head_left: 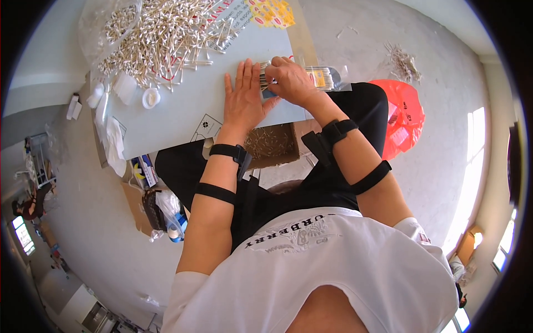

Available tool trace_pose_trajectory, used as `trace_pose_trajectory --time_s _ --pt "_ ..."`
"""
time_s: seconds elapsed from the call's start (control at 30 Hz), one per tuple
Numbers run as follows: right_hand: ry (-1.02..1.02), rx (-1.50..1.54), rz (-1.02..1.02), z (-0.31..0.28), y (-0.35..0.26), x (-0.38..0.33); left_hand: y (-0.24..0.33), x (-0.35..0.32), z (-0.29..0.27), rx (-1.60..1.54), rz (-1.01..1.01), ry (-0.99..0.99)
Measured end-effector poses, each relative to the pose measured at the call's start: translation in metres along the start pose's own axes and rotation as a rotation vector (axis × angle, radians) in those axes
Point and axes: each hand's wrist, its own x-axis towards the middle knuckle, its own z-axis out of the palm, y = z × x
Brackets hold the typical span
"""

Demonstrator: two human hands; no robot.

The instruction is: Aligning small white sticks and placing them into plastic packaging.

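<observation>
My left hand (243,99) lies flat on the grey table (177,114), fingers spread, its edge against a bundle of cotton swabs (265,76). My right hand (290,79) is closed over that bundle, pressing it toward a clear plastic packet (322,77) that lies at the table's right edge with swabs inside. A large loose heap of cotton swabs (161,39) covers the far part of the table.
A clear bag with swabs (108,28) sits at the far left. Small white lids and plastic pieces (125,91) lie near the left edge. A cardboard box of swabs (271,145) stands below the table, a red plastic bag (404,116) on the floor to the right.
</observation>
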Motion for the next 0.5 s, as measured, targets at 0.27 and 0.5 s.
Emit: trace_pose_trajectory --time_s 0.27,0.5 --pt "0.063 -0.293 -0.364 -0.008 -0.004 0.002 -0.001 0.000 -0.001 -0.016 -0.018 -0.014" --pt "0.063 -0.152 -0.286 -0.005 0.000 -0.020 0.001 0.002 -0.005 -0.041 -0.053 -0.056"
